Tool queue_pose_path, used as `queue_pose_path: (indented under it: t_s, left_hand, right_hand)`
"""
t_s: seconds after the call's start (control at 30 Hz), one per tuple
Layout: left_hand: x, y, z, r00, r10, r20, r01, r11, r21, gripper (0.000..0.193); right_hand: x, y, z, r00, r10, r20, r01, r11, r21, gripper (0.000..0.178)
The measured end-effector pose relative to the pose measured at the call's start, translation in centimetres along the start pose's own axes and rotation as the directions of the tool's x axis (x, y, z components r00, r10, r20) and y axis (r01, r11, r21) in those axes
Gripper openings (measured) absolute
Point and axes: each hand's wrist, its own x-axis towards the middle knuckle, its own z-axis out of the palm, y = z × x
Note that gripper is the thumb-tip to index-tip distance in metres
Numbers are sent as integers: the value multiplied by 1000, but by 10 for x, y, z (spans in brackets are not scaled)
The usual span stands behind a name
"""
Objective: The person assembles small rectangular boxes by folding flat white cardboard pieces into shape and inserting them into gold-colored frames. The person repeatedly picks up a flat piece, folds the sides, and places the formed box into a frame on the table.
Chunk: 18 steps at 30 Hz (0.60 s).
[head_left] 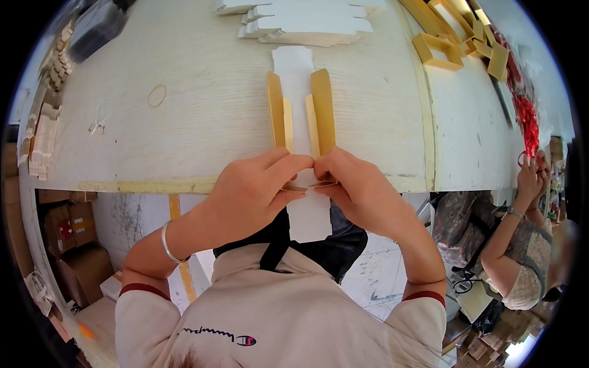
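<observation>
A cardboard box blank (300, 116), white inside and gold outside, lies lengthwise before me, its near end reaching past the table edge. Its two long gold sides stand folded up. My left hand (261, 181) pinches a small flap at the near end of the left side. Opposite it, my right hand (350, 181) pinches the matching flap on the right side. The fingertips of both hands almost meet over the middle of the blank. Beneath them, a white end panel (310, 214) hangs toward my lap.
A stack of white flat blanks (313, 21) lies at the far side. Folded gold boxes (438, 52) sit at the far right. A rubber band (157, 95) lies on the left. At right, a co-worker's hands (531, 175) handle red ribbon (526, 119). Cardboard cartons (70, 224) stand under the table.
</observation>
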Motion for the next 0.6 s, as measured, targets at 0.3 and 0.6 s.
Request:
queue_pose_path:
  t_s: [0.3, 0.6]
  left_hand:
    - [-3, -13, 21, 968, 193, -158, -172, 976, 134, 13]
    - [0, -4, 11, 996, 78, -30, -75, 993, 89, 10]
  right_hand:
    - [-2, -11, 5, 997, 50, -54, -53, 998, -44, 37]
    - [-35, 19, 25, 881, -445, -161, 252, 730, -635, 24]
